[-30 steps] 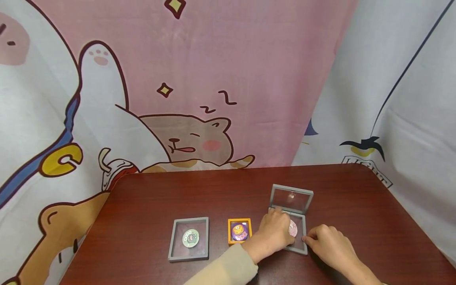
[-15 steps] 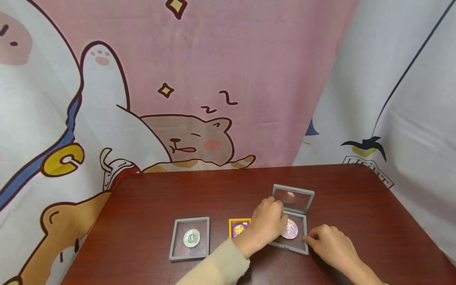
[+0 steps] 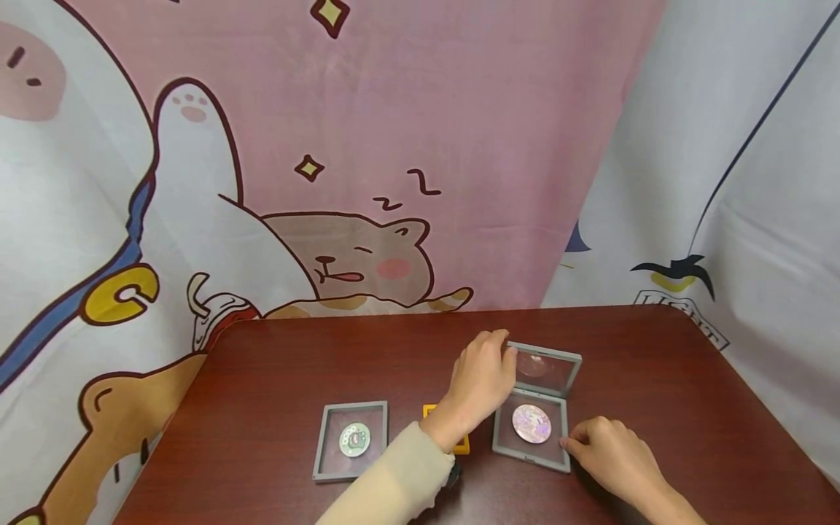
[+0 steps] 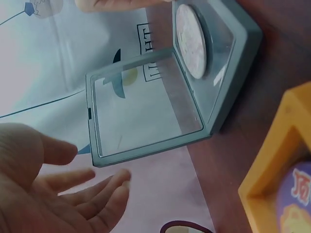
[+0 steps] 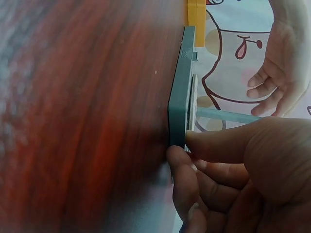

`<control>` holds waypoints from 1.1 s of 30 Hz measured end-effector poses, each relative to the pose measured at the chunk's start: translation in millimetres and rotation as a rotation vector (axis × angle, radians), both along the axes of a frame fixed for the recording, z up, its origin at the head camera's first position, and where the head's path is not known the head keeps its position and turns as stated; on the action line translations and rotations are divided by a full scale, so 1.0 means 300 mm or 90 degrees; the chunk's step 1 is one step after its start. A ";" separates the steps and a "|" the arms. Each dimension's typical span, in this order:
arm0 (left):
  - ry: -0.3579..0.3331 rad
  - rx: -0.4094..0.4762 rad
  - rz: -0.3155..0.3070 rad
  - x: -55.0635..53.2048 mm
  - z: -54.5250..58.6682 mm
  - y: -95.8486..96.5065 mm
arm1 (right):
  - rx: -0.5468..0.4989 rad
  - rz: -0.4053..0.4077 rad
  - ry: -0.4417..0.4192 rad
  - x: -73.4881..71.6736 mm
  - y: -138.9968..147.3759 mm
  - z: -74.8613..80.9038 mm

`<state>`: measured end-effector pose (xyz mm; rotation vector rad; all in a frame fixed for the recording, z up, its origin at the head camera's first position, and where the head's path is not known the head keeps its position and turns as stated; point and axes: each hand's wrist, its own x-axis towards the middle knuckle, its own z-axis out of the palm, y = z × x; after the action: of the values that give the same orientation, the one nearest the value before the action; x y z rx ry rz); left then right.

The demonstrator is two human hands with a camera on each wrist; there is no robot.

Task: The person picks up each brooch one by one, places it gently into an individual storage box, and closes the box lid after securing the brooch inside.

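Note:
A grey square display case stands open on the table, its clear-windowed lid tilted up at the back. Inside lies a round pink-and-white badge. My right hand pinches the case's right edge between thumb and forefinger, as the right wrist view also shows. Beside the raised lid's left edge is my left hand, holding nothing. In the left wrist view its loosely spread fingers are close to the lid frame, with a small gap between.
Left of the open case sits a small orange case, mostly covered by my left forearm in the head view. Further left lies another grey case with a green-and-white badge. A printed curtain hangs behind the table.
My left hand has come away from the badge, moving left and then up to the lid's side. The badge now shows fully in the case. My right hand keeps its hold.

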<state>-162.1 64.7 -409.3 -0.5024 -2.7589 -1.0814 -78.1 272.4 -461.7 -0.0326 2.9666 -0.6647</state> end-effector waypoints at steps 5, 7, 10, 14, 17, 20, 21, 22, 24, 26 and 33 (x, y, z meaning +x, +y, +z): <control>-0.003 -0.015 -0.028 -0.010 -0.010 -0.003 | 0.003 -0.001 0.001 -0.001 0.001 -0.002; 0.004 -0.010 -0.038 -0.012 -0.014 -0.006 | 0.004 0.001 0.007 -0.001 0.002 -0.003; 0.024 -0.012 -0.046 -0.010 -0.014 -0.014 | 0.002 0.003 0.012 0.001 0.002 -0.005; 0.043 -0.016 -0.052 -0.003 -0.007 -0.032 | -0.005 0.004 0.015 0.001 0.003 -0.007; 0.048 -0.013 -0.063 0.004 -0.003 -0.049 | -0.008 0.004 0.015 0.001 0.004 -0.009; 0.048 -0.009 -0.081 0.012 -0.005 -0.064 | -0.011 0.003 0.010 0.002 0.005 -0.010; 0.050 -0.010 -0.088 0.015 -0.007 -0.069 | -0.010 0.002 0.009 0.002 0.006 -0.010; 0.053 -0.013 -0.095 0.019 -0.008 -0.074 | -0.009 0.001 0.009 0.002 0.008 -0.011; 0.058 -0.022 -0.111 0.029 -0.011 -0.083 | -0.009 -0.002 0.010 0.002 0.012 -0.012; 0.071 -0.036 -0.123 0.040 -0.013 -0.094 | -0.009 -0.004 0.013 0.001 0.014 -0.014; 0.109 -0.072 -0.142 0.077 -0.024 -0.115 | -0.013 -0.009 0.019 -0.003 0.019 -0.019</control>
<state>-138.9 30.2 -416.4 -0.8910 -2.6713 -0.8780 -79.0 278.2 -467.5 -0.0235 2.9919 -0.7014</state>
